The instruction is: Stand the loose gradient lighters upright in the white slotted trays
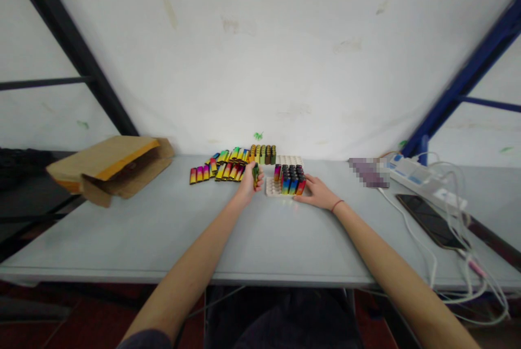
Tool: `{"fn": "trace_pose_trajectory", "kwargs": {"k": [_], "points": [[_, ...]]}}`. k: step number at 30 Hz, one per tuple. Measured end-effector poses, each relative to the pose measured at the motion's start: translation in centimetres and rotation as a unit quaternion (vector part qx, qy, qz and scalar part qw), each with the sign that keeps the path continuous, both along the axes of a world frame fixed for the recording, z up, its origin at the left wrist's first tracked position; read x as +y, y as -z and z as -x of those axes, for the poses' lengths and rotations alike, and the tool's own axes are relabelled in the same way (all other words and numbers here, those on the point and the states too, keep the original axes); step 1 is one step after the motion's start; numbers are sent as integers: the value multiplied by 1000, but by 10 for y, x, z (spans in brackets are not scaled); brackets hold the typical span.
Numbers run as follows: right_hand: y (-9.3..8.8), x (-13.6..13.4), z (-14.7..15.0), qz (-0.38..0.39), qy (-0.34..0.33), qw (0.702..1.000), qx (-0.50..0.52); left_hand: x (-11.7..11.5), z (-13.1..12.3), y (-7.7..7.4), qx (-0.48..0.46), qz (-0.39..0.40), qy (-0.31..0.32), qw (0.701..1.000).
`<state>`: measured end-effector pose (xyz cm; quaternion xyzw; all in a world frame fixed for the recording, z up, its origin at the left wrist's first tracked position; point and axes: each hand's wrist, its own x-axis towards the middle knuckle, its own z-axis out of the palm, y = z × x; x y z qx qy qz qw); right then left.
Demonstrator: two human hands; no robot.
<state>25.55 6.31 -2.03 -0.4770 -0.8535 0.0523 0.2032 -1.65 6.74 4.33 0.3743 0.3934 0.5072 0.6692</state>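
My left hand (248,182) is closed round a slim, shiny green-and-gold piece (255,175) that stands upright in its fingers. Just right of it lies a white tray (272,188) with round pockets. Black-topped rainbow-coloured pieces (291,182), lighter-like in shape, stand in rows in its right part, and a single purple-and-gold one (277,172) stands in them to the left. My right hand (319,191) rests at the tray's right end, thumb along the front and fingers against the side, steadying grip partly hidden. Loose shiny rainbow pieces (228,170) lie left of my left hand.
Behind stand more gold-topped pieces (262,153) in rows, beside another white tray (290,160). An open cardboard box (114,167) lies at the left. On the right are a power strip (425,181), a phone (431,221) and tangled white cables (407,224). A wall borders the table's back.
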Motion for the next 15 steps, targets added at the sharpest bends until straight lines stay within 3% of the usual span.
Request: {"fn": "trace_pose_trajectory", "kwargs": {"k": [5, 9, 15], "points": [[1, 1, 0, -2, 2, 1000, -3, -2, 0, -4, -24, 13, -7, 1000], [2, 1, 0, -1, 2, 1000, -2, -2, -2, -6, -42, 7, -55, 998], [1, 1, 0, -1, 3, 1000, -6, -3, -5, -3, -39, 6, -75, 996]]}}
